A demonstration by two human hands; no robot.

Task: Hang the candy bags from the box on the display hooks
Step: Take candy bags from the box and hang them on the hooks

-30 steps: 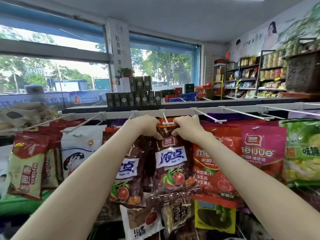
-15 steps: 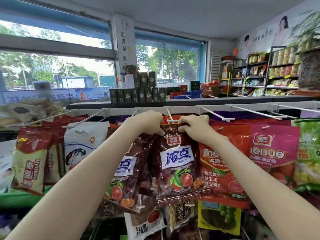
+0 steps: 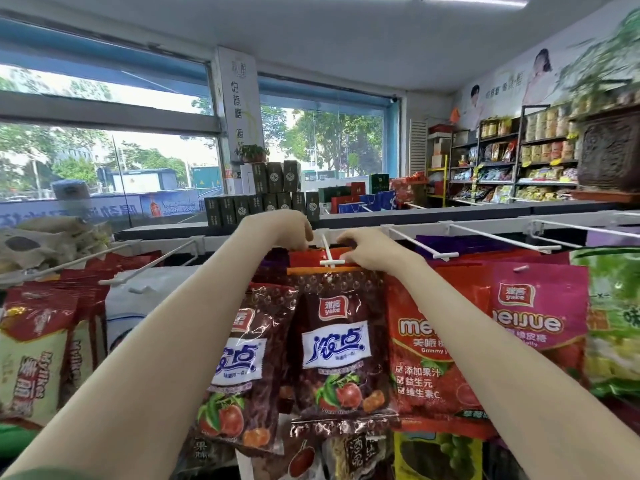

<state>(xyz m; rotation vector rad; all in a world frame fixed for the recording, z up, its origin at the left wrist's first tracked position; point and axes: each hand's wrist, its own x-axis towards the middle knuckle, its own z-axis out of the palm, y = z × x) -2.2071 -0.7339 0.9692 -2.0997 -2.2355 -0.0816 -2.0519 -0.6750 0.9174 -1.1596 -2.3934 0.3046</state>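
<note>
**Both hands at the top of a candy bag on the hook**

The left hand (image 3: 284, 230) and the right hand (image 3: 367, 249) reach up side by side to a white hook (image 3: 330, 252) that sticks out from the rail (image 3: 363, 233) of the display. Each hand is curled narrow, fingers bent down over the top edge of a dark brown candy bag (image 3: 337, 344) with a blue-and-white label and fruit printed low on its front. The left hand pinches the bag's upper left corner; the right hand pinches the upper right corner, its knuckles just beside the hook's crossbar tip. The bag's orange top strip sits right under that tip, and the bag hangs straight down between the two forearms.

A second brown bag (image 3: 242, 362) of the same kind hangs just to the left, tilted and partly behind the left forearm. A red gummy bag (image 3: 426, 344) hangs to the right, touching the held bag's edge, with a pink bag (image 3: 540, 317) further right. Whether the bag's hole is already on the hook cannot be told.
</note>
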